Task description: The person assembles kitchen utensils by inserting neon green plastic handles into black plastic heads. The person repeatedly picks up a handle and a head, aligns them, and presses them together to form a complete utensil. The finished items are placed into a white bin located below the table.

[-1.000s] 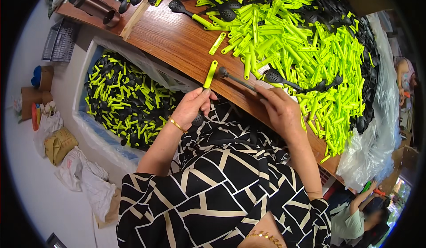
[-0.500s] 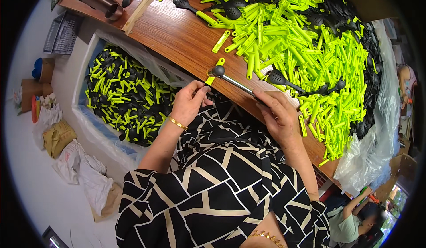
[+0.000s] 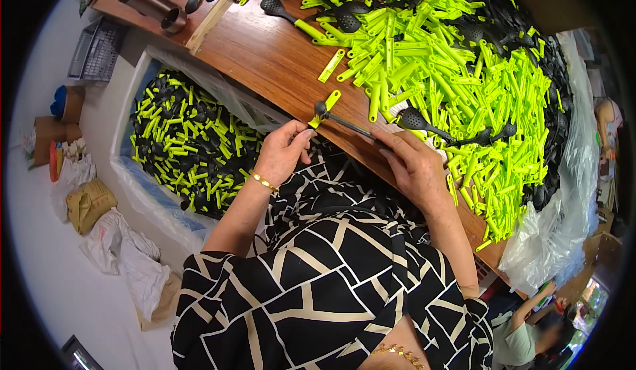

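A thin black utensil stem (image 3: 346,124) lies slantwise over the near edge of the wooden table (image 3: 265,55), with a small round black tip at its left end. A short lime-green handle piece (image 3: 326,107) sits on that tip, tilted up and away from the person. The left hand (image 3: 283,153) is just below the table's edge, fingers curled narrow, its fingertips closed near the green piece and the stem's left end; whether they pinch the green piece or only the stem I cannot tell. The right hand (image 3: 414,166) rests on the table's near edge, fingers bent close together and gripping the stem's right end.

Behind the right hand, farther onto the table, is a big heap of loose green handles (image 3: 457,72), mixed with black slotted spoon heads (image 3: 414,118). One single green handle (image 3: 332,66) lies apart on bare wood left of the heap. Below the table's left edge stands a plastic-lined bin (image 3: 136,105) full of assembled black-and-green utensils (image 3: 192,151). A metal cylinder (image 3: 156,5) lies on the table's far left corner.
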The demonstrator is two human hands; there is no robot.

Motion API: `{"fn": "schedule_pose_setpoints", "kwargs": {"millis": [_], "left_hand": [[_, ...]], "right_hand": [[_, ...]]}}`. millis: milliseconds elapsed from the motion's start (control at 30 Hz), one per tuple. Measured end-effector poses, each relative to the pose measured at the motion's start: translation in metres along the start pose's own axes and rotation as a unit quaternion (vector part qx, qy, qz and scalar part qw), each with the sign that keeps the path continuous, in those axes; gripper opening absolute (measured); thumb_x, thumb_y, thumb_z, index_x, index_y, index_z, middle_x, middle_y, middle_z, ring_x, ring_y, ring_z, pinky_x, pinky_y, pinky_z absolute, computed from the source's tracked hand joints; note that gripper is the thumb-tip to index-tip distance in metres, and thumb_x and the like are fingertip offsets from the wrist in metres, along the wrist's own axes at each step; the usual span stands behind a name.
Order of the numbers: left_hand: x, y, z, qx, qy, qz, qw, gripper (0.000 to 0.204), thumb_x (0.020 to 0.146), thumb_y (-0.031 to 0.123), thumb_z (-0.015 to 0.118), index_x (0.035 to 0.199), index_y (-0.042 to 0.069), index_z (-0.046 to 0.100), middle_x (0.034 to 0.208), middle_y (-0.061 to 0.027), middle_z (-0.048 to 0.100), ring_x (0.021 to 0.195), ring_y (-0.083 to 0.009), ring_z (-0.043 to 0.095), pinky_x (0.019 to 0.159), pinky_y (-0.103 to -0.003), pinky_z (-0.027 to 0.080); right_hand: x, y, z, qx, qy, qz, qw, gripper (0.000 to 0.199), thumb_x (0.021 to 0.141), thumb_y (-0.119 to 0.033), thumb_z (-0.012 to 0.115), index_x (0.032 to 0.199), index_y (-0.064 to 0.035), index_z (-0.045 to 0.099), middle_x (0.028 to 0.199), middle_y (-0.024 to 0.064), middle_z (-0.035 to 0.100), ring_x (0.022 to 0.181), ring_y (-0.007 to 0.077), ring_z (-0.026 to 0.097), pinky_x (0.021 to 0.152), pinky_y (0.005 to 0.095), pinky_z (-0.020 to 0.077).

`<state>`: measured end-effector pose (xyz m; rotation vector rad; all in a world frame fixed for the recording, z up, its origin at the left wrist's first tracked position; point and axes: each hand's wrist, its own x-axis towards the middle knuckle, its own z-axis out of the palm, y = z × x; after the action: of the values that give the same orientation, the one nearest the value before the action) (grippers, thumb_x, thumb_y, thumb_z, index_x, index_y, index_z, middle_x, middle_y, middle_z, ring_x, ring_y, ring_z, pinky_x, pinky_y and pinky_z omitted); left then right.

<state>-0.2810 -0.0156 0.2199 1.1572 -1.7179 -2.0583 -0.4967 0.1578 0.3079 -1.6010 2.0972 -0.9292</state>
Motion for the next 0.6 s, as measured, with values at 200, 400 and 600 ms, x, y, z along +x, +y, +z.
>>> {"fn": "schedule_pose_setpoints", "kwargs": {"millis": [200,400,600], "left_hand": [[-0.009,0.009,-0.009,-0.096,0.033,-0.049,0.994,0.032,0.103,0.024,0.059,0.113,-0.005,0.069,0.083,-0.0048,0.069,0.065,-0.0072,0.056,0.062,-0.02,0.046],[-0.011,-0.068,-0.086,-0.038,0.259,0.046,0.964,0.027,0.101,0.021,0.063,0.109,-0.004,0.07,0.091,-0.0082,0.072,0.083,-0.0139,0.066,0.082,-0.028,0.052],[-0.024,-0.257,-0.292,0.183,0.523,-0.151,0.818,0.031,0.099,0.027,0.064,0.094,-0.003,0.07,0.088,-0.0093,0.073,0.073,-0.0156,0.067,0.069,-0.03,0.055]], "right_hand": [[-0.028,0.038,-0.024,0.072,0.1,0.105,0.987,0.036,0.092,-0.004,0.068,0.128,-0.0069,0.067,0.11,0.013,0.071,0.099,0.0275,0.069,0.088,0.0326,0.0526],[-0.079,0.101,-0.083,0.226,0.335,0.231,0.885,0.042,0.102,-0.006,0.057,0.143,-0.009,0.057,0.113,-0.0008,0.068,0.07,0.0,0.044,0.06,0.0159,0.036],[-0.101,0.143,-0.125,-0.032,0.411,0.224,0.883,0.048,0.103,-0.01,0.055,0.15,-0.0059,0.048,0.143,0.012,0.059,0.133,0.0193,0.052,0.11,0.0308,0.0389]]}}
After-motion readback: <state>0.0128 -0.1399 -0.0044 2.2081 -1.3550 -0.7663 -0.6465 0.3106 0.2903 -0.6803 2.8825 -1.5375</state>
